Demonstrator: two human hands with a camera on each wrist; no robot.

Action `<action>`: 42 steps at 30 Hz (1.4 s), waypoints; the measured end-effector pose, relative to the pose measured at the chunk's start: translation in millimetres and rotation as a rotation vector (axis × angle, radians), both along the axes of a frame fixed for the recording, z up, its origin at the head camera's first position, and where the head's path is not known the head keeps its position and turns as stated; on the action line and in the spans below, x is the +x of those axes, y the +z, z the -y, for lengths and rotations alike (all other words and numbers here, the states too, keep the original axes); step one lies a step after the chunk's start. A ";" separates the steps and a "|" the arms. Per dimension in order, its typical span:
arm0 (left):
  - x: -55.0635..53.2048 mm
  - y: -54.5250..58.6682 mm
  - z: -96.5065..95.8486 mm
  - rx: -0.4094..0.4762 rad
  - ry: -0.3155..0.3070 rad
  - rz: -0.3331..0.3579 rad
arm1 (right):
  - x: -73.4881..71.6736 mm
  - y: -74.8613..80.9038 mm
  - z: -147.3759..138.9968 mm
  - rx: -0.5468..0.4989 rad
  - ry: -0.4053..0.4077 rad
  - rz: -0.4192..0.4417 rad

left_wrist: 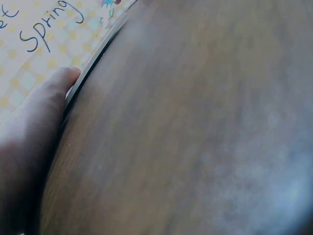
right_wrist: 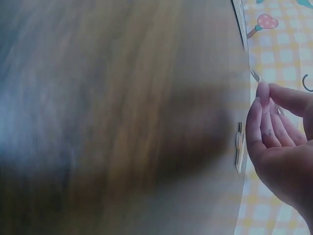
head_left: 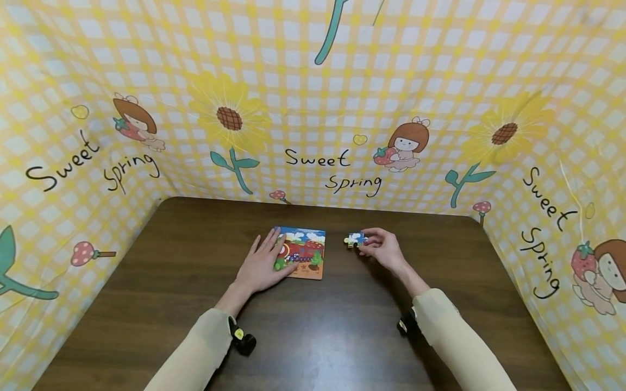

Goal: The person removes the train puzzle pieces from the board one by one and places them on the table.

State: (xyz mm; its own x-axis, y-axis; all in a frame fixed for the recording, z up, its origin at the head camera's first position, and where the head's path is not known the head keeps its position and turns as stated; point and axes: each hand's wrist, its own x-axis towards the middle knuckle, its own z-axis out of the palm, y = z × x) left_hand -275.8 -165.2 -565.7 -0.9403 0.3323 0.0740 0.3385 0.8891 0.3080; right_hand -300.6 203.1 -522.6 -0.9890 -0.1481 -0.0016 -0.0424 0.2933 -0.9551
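A colourful picture puzzle point(head_left: 313, 244), with blue sky, a red shape and green plants, lies flat on the table. My left hand point(head_left: 264, 266) rests on its left part with the fingers spread. Right of the puzzle, my right hand point(head_left: 383, 248) pinches a jigsaw piece point(head_left: 358, 239) between thumb and fingertips. In the right wrist view, the pinched jigsaw piece point(right_wrist: 256, 76) shows only as a thin edge. Below it, another flat, pale-edged piece point(right_wrist: 239, 149) lies on the table. The left wrist view shows part of my left hand point(left_wrist: 36, 127) beside the puzzle's edge.
The dark wooden table point(head_left: 313, 336) is bordered at the back and both sides by a yellow checked cloth point(head_left: 313, 108) with printed flowers and girls. Both wrists carry small black cameras point(head_left: 244, 342) at the sleeve cuffs.
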 end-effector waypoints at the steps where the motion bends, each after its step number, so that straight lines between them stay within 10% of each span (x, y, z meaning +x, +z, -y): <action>1: 0.1 0.3 0.3 0.006 -0.001 -0.002 | -0.4 0.0 -0.7 0.015 -0.003 -0.004; 27: 3.2 4.3 0.5 0.037 -0.001 0.000 | -3.3 -3.6 -7.2 0.582 0.059 -0.348; 42: 3.4 5.4 0.9 0.044 0.003 0.009 | -9.1 -6.7 -9.3 0.676 0.114 -0.339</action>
State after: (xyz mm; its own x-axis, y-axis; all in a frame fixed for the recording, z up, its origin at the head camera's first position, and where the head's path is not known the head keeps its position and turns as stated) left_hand -272.4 -166.1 -560.3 -0.9418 0.3266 0.0796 0.3332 0.8756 0.3498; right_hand -309.7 212.4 -529.3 -0.9302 -0.3240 0.1723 -0.3660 0.7858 -0.4985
